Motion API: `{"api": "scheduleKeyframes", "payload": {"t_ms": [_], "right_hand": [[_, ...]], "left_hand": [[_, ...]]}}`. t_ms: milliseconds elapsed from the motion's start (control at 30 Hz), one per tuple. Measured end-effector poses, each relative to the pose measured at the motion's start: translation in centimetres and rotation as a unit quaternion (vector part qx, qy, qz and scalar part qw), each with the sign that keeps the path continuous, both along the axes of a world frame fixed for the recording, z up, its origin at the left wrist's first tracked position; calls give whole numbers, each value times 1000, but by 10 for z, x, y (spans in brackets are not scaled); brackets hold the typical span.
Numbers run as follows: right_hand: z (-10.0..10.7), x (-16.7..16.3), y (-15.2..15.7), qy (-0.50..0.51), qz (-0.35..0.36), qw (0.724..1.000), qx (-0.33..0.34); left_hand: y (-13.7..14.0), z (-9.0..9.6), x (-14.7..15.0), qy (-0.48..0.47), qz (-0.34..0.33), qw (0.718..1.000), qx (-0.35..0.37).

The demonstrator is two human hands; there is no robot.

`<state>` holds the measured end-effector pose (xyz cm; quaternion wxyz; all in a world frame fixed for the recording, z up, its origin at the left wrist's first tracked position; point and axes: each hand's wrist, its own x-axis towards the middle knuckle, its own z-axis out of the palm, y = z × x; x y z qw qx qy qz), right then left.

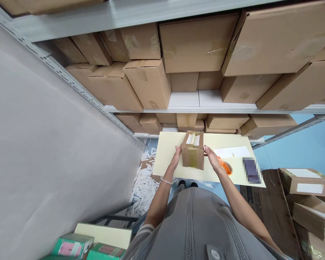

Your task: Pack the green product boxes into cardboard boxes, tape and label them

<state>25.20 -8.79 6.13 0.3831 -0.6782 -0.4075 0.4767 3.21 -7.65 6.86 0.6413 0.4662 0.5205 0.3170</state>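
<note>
A small taped cardboard box (193,150) with a white label on top stands on a pale yellow table (168,151). My left hand (176,156) presses flat against its left side. My right hand (212,157) presses against its right side, so the box is held between both palms. An orange tape dispenser (225,167) lies on the table just right of my right hand. A white sheet of paper (232,152) lies beyond it.
Metal shelves packed with cardboard boxes (197,47) rise behind the table. A grey wall (43,144) is on the left. White paper scraps (146,184) litter the blue floor. Labelled boxes (304,180) pile at right; green boxes (73,247) sit at lower left.
</note>
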Motion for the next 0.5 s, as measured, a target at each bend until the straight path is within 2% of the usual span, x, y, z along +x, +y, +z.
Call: {"api": "scheduleKeyframes", "payload": {"t_ms": [100, 200, 300, 500], "right_hand": [[9, -3, 9, 25, 14, 999, 41], [5, -5, 15, 21, 27, 999, 39], [-6, -7, 18, 5, 23, 999, 26], [-25, 5, 30, -50, -29, 998, 3]], "left_hand": [[3, 16, -4, -3, 13, 1000, -1], [0, 19, -6, 15, 10, 999, -30], [-1, 14, -6, 37, 5, 998, -47], [10, -7, 3, 57, -19, 998, -29]]}}
